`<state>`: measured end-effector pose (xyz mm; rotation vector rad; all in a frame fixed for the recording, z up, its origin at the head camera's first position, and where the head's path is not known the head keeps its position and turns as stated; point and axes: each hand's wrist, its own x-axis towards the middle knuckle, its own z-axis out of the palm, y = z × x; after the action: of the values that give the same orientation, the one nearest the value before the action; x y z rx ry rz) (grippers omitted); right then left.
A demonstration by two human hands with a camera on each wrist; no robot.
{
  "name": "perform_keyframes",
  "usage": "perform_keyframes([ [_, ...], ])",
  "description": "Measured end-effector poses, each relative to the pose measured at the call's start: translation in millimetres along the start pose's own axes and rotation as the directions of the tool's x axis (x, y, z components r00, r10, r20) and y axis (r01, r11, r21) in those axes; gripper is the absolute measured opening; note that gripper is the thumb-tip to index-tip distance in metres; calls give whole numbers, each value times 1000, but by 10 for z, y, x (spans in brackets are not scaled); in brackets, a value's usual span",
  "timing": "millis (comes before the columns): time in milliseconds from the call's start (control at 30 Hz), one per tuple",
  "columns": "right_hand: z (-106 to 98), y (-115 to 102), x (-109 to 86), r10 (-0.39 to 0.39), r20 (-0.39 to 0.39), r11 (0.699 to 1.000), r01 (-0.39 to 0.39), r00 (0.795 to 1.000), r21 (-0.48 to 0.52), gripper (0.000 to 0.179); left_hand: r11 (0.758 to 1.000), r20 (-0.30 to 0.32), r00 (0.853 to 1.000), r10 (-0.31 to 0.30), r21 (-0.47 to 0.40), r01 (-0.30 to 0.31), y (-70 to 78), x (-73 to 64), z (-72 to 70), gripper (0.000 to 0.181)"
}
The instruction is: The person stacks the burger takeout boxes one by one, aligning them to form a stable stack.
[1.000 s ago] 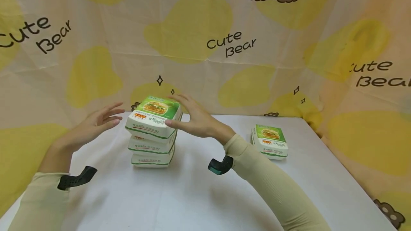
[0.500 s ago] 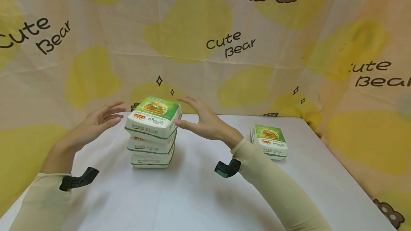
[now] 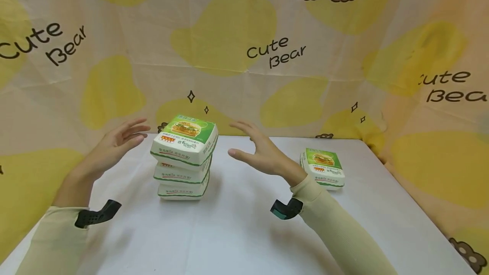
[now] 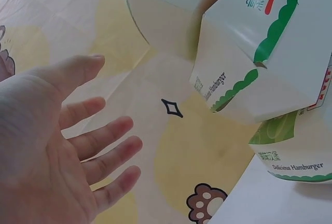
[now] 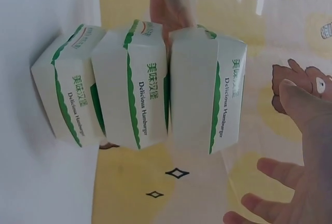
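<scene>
Three green and white hamburger boxes stand piled on the white table, the top box (image 3: 184,139) over the middle box (image 3: 182,173) and the bottom box (image 3: 182,191). The top one sits a little askew on those below. To the left of the pile hangs my left hand (image 3: 112,147), fingers spread and touching nothing; the left wrist view also shows this hand (image 4: 62,146) apart from the boxes. My right hand (image 3: 267,152) hovers to the right of the pile with thumb and fingers apart, holding nothing. In the right wrist view a gap separates its fingers (image 5: 280,172) from the top box (image 5: 205,89).
A single hamburger box (image 3: 324,169) stands on the right of the white table (image 3: 229,232), partly behind the right forearm. A yellow patterned cloth (image 3: 229,33) hangs behind the table. Each wrist wears a black strap-mounted device (image 3: 98,214).
My right hand has moved away from the top box to the right, and its thumb no longer overlaps the box. The left hand and the pile have hardly moved.
</scene>
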<state>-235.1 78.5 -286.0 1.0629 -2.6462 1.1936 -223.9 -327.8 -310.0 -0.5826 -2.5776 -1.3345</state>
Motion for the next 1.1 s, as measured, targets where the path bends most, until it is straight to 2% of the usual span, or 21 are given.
perform_keyframes([
  [200, -80, 156, -155, -25, -12, 1000, 25, 1000, -2, 65, 1000, -69, 997, 23, 7, -22, 30, 6, 31, 52],
  [400, -240, 324, -349, -22, -53, 999, 20, 998, -32, 62, 999, -163, 986, 42, 16, -40, 98, 7, 64, 47],
  [700, -551, 605, -600, 62, -109, 994, -72, 992, -85, 63, 1000, -265, 964, 18, 18, -14, 189, 13, 105, 43],
  [967, -738, 817, -787, 122, -131, 985, -136, 984, -109, 60, 998, -338, 940, 52, -6, -58, 231, 29, 136, 37],
  [1100, -805, 902, -849, 164, -122, 976, -179, 979, -126, 62, 997, -354, 934, 54, -28, -68, 253, 41, 156, 35],
])
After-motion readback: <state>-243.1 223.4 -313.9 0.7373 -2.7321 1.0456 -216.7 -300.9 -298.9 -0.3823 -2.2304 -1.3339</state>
